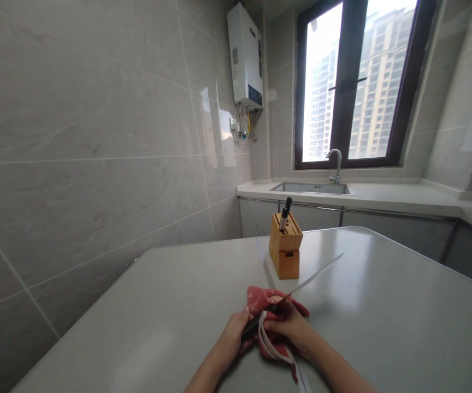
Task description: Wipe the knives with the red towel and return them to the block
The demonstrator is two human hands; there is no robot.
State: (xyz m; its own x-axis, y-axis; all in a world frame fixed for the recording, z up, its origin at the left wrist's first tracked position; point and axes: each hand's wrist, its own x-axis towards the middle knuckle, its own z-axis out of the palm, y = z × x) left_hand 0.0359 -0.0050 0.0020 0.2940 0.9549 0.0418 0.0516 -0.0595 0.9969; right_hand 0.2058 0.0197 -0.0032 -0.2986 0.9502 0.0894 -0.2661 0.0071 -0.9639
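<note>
My left hand (pixel 236 328) is closed around the black handle of a long knife (pixel 318 273). The blade points away to the upper right over the table. My right hand (pixel 291 325) grips a red cloth (pixel 275 349) with a pale edge, wrapped about the knife where handle and blade meet. Part of the cloth spreads out beyond the fingers and a corner hangs down toward me. Just past the cloth stands a wooden knife block (pixel 288 263), upright, with a dark-handled knife (pixel 285 214) in one of its slots.
The white table (pixel 178 289) has a seam running front to back beneath my hands. Behind it is a counter (pixel 403 195) with a sink (pixel 313 188) and a faucet (pixel 335 164) below a window. A tiled wall (pixel 96 120) rises on the left, with a water heater (pixel 245 57).
</note>
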